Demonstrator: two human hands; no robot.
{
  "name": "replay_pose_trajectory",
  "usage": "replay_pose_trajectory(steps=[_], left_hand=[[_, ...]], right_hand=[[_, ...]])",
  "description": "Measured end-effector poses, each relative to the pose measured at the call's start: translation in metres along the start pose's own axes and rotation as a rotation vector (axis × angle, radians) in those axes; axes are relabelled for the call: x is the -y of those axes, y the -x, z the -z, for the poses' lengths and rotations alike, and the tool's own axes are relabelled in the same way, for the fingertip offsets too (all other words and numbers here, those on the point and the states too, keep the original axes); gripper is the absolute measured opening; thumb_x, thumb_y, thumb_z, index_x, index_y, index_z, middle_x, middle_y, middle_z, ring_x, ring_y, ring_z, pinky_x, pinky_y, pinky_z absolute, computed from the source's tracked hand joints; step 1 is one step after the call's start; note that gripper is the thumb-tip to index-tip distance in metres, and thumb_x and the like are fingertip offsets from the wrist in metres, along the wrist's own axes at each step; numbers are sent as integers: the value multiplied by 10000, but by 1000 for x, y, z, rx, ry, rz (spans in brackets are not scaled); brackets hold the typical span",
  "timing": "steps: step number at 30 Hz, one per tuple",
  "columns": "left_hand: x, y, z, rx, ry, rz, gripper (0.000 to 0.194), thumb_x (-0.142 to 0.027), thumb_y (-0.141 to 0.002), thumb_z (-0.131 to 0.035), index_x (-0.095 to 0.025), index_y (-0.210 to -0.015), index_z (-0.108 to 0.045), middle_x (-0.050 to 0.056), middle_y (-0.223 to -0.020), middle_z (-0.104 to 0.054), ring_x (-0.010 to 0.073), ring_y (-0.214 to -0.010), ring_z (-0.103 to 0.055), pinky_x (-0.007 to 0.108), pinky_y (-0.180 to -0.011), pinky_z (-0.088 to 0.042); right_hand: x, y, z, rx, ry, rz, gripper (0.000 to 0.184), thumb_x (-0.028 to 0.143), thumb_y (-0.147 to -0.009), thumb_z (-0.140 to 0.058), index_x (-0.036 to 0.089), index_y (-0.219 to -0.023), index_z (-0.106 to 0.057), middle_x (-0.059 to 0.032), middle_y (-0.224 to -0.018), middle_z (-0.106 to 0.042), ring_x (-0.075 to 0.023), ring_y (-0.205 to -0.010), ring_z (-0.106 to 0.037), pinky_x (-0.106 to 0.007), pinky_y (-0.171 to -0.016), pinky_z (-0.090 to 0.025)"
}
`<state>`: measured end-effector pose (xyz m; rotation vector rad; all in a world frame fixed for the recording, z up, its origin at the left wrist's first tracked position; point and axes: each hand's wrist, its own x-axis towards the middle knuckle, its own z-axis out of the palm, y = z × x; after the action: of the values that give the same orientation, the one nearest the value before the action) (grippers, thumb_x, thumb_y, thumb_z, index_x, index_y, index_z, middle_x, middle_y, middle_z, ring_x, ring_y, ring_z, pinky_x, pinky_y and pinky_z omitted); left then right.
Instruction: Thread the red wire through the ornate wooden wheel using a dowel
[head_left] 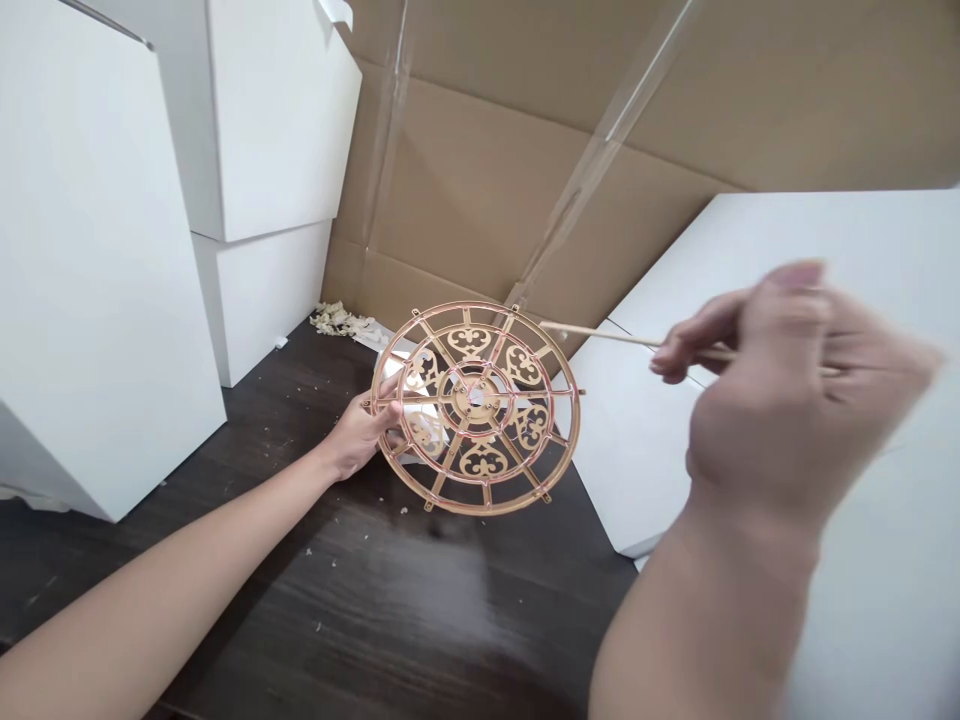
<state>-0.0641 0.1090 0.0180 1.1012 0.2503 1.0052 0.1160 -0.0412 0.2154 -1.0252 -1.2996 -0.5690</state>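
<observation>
Left hand (360, 432): closed around the lower left rim of a laser-cut wooden wheel (476, 408), fingers passing behind the fretwork

Right hand (795, 400): blurred in motion, thumb and fingers pinching a thin wooden stick (600, 335)

Wheel: held tilted in the air above the counter (375, 600), toward its back edge, with heart-like cutouts around a central hub and a reddish tint along its cut edges

Stick: reaches left from the right hand, its tip just beside the wheel's upper right rim; contact cannot be told

Counter: dark wood, scattered with pale crumbs, a small heap of wood shavings (337, 320) near the back edge

Around: white boxes (277, 120) stacked along the left, a cardboard sheet (525, 170) behind, a white panel (757, 250) at right
</observation>
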Motion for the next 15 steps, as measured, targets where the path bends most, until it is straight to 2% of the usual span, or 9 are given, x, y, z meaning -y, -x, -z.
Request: replay_pose_trajectory(steps=[2,4,10,15], left_hand=[[-1,0,0,-11,9,3,973,-626,-638,-936,-245,-1473,-610,118,-1089,-738,179,-702,-716,245,-571,-626],[-2,0,-1,-25,13,2,976,-613,-636,-943,-235,-1472,-611,110,-1055,-742,175,-686,-715,244,-569,-627],[-1,0,-1,-36,12,5,1020,-635,-649,-927,-231,-1513,-566,108,-1030,-746,191,-697,-724,253,-545,-624],[-1,1,-2,-46,25,4,1088,-637,-642,-930,-226,-1556,-509,115,-1049,-746,199,-706,-728,258,-550,-622]], right_hand=[[-1,3,-5,137,59,-51,438,302,-1013,-534,192,-595,-601,-20,-534,-558,-140,-470,-521,-312,-460,-358],[-3,4,-6,206,77,-73,446,312,-1028,-540,191,-602,-594,-18,-554,-570,-142,-500,-542,-310,-479,-377],[-4,5,-9,190,19,-23,343,290,-1004,-589,186,-677,-600,-18,-616,-595,-136,-544,-534,-304,-528,-387],[-12,8,-11,363,87,-110,430,426,-1032,-578,205,-666,-621,-14,-593,-591,-157,-527,-532,-309,-492,-370]])
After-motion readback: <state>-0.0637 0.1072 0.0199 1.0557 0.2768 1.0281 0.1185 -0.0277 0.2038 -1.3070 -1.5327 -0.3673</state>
